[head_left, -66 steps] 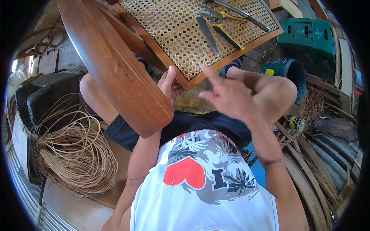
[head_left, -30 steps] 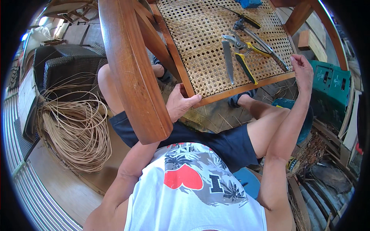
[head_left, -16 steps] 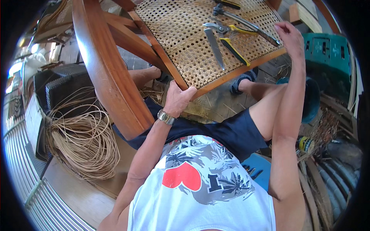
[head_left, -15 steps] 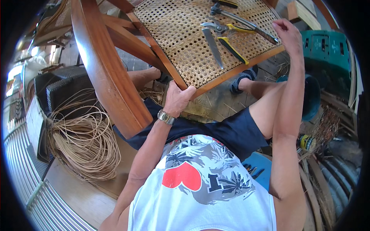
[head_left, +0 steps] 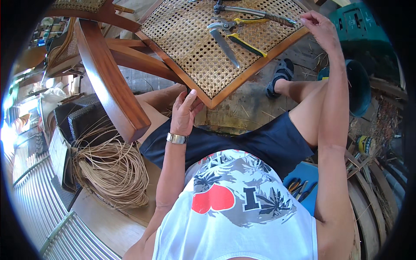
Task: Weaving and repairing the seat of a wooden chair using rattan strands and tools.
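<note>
Chair seat [head_left: 182, 52], woven cane in a wooden frame, lies ahead of the person, on the far side of both wrists. Its front rail [head_left: 255, 71] slants from the near corner, by the left hand [head_left: 186, 112], to the far right end, by the right hand [head_left: 321, 32]; the rail's long axis thus spans the gap between the hands. Left hand is nearer the near corner, right hand nearer the far right end.

Left hand: half spread, thumb tip up against the side rail, other fingers partly hidden beside the corner; no firm grasp visible. Right hand: thumb and fingers drawn together at the rail's end; cannot tell whether anything is pinched.

On the cane: hammer [head_left: 255, 12], lengthwise left to right, handle end just beside the right fingertips; shears [head_left: 223, 26], yellow-and-black handles pointing right; bare blade [head_left: 225, 49], tip toward the person. Cane coil [head_left: 115, 177] at near left.

Markings: shirt [head_left: 242, 234] bears a red heart and one bold dark letter; tin [head_left: 365, 144] at right has a yellow-and-dark lettered label; pale marks on green box [head_left: 355, 24] too small to read.
</note>
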A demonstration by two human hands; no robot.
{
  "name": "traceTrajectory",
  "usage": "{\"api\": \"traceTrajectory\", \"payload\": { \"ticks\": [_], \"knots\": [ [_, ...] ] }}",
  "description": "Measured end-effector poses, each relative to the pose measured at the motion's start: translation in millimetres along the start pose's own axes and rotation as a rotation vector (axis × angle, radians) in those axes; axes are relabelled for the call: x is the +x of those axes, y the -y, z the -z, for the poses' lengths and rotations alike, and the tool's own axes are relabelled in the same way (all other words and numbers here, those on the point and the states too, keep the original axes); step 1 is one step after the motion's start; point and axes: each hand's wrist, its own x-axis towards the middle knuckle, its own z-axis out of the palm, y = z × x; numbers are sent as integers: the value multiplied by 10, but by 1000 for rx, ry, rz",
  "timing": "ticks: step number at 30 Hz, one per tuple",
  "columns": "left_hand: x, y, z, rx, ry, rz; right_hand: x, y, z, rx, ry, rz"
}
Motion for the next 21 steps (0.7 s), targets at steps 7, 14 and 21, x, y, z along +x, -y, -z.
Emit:
{"api": "traceTrajectory", "payload": {
  "ticks": [7,14,21],
  "knots": [
    [36,-71,-30,1,104,40,-94,-101,85,46,25,-16],
    [82,26,-95,107,177,37,-152,340,201,-5,8,-50],
    [97,-11,-125,134,172,52,-239,774,320,-16,-56,-170]
  ]
}}
